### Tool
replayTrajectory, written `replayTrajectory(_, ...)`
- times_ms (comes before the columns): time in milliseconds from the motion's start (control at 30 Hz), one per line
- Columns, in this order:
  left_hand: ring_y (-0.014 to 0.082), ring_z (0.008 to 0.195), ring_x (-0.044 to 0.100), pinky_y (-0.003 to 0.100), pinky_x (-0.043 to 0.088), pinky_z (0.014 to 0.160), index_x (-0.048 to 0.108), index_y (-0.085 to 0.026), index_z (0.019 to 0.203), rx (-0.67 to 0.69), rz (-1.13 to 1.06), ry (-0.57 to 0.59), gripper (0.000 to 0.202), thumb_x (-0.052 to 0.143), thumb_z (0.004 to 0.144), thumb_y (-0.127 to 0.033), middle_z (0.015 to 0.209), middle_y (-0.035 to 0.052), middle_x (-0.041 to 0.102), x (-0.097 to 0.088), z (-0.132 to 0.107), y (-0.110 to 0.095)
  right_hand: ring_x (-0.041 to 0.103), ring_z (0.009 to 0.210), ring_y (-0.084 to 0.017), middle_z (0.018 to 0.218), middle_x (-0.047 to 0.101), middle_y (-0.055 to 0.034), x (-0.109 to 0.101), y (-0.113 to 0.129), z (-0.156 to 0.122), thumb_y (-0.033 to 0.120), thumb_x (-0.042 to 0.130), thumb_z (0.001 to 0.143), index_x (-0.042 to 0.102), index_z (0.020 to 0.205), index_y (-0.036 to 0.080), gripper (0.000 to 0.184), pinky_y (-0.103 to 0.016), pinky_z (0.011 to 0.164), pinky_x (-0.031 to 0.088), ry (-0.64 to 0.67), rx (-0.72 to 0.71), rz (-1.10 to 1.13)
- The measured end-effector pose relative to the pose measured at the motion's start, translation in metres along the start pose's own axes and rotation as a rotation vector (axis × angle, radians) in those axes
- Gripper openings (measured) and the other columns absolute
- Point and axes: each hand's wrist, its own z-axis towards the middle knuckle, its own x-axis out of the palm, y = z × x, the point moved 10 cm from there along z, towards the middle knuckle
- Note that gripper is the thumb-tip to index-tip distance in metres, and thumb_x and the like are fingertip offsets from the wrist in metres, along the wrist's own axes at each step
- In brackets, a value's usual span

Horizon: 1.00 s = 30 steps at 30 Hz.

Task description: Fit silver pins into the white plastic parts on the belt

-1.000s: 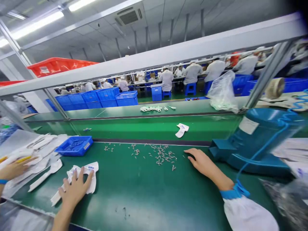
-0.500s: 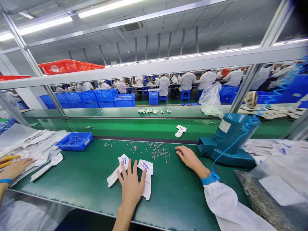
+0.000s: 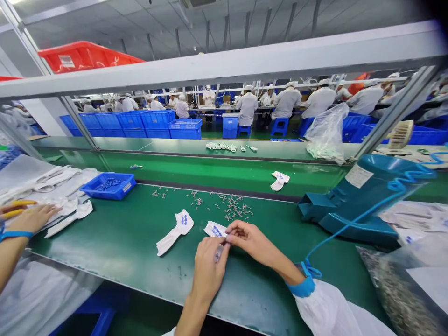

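My left hand (image 3: pixel 209 268) is closed around a white plastic shell piece (image 3: pixel 214 229) with blue marks, most of it hidden by the fingers. My right hand (image 3: pixel 251 243) meets it at the fingertips, thumb and forefinger pinched over the shell; whatever they hold is too small or hidden to make out. A second white shell piece (image 3: pixel 176 232), shaped like a handle with a wider head, lies on the green bench to the left. Beyond both hands, small metal screws (image 3: pixel 234 206) are scattered on the bench.
A blue tray (image 3: pixel 109 186) of small blue parts stands at the left, near a co-worker's hand (image 3: pixel 33 219) and white parts. At the right are a teal machine (image 3: pixel 353 200) and a bag of small metal parts (image 3: pixel 395 284). Another shell (image 3: pixel 280 180) lies on the green strip behind.
My left hand has closed on the right-hand shell piece. My right hand has come left from beside the screws to meet it. The view has shifted downward.
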Motion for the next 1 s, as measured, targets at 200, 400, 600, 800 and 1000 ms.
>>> replayTrajectory(200, 0.0212, 0.090, 0.064, 0.035, 0.048, 0.080, 0.067, -0.023, 0.106, 0.003, 0.037, -0.028, 0.014, 0.056, 0.096, -0.022, 0.094, 0.0033, 0.072, -0.014, -0.009, 0.004, 0.065, 0.082, -0.019, 0.084, 0.072, -0.0017, 0.016, -0.003, -0.001, 0.042, 0.067, 0.087, 0.070, 0.084, 0.020, 0.022, -0.028, 0.076, 0.049, 0.001, 0.039, -0.057)
replayTrajectory(400, 0.0224, 0.086, 0.062, 0.037, 0.045, 0.077, 0.069, -0.019, 0.097, -0.001, 0.116, -0.109, 0.013, 0.056, 0.097, -0.020, 0.088, 0.0052, 0.071, -0.021, -0.018, 0.011, 0.066, 0.085, -0.021, 0.089, 0.074, -0.0037, 0.027, -0.012, 0.002, 0.043, 0.068, 0.087, 0.071, 0.091, 0.019, 0.025, -0.030, 0.079, 0.050, 0.063, 0.061, 0.006)
replayTrajectory(600, 0.0225, 0.087, 0.062, 0.037, 0.046, 0.078, 0.068, -0.020, 0.098, 0.067, 0.139, 0.001, 0.012, 0.056, 0.097, -0.021, 0.086, 0.0031, 0.071, -0.016, -0.021, 0.008, 0.063, 0.079, -0.019, 0.083, 0.072, -0.0034, 0.036, -0.019, -0.001, 0.042, 0.064, 0.089, 0.071, 0.088, 0.018, 0.025, -0.029, 0.073, 0.048, 0.193, 0.139, -0.094)
replayTrajectory(800, 0.0270, 0.122, 0.053, 0.041, 0.043, 0.100, 0.057, -0.020, 0.129, 0.083, 0.126, 0.164, 0.040, 0.066, 0.092, -0.032, 0.127, 0.0067, 0.065, -0.016, -0.024, 0.013, 0.054, 0.069, -0.014, 0.076, 0.064, -0.0005, 0.031, -0.006, -0.002, 0.039, 0.056, 0.093, 0.066, 0.086, 0.017, 0.024, -0.025, 0.063, 0.042, 0.225, 0.136, -0.289)
replayTrajectory(1000, 0.0308, 0.140, 0.036, 0.048, 0.033, 0.112, 0.042, -0.025, 0.144, 0.072, 0.146, 0.422, 0.059, 0.064, 0.091, -0.040, 0.148, 0.0019, 0.051, 0.001, -0.030, 0.018, 0.052, 0.063, -0.013, 0.071, 0.063, 0.0002, 0.044, 0.007, 0.000, 0.025, 0.054, 0.089, 0.065, 0.079, 0.017, 0.017, -0.024, 0.058, 0.037, 0.429, 0.134, -0.562)
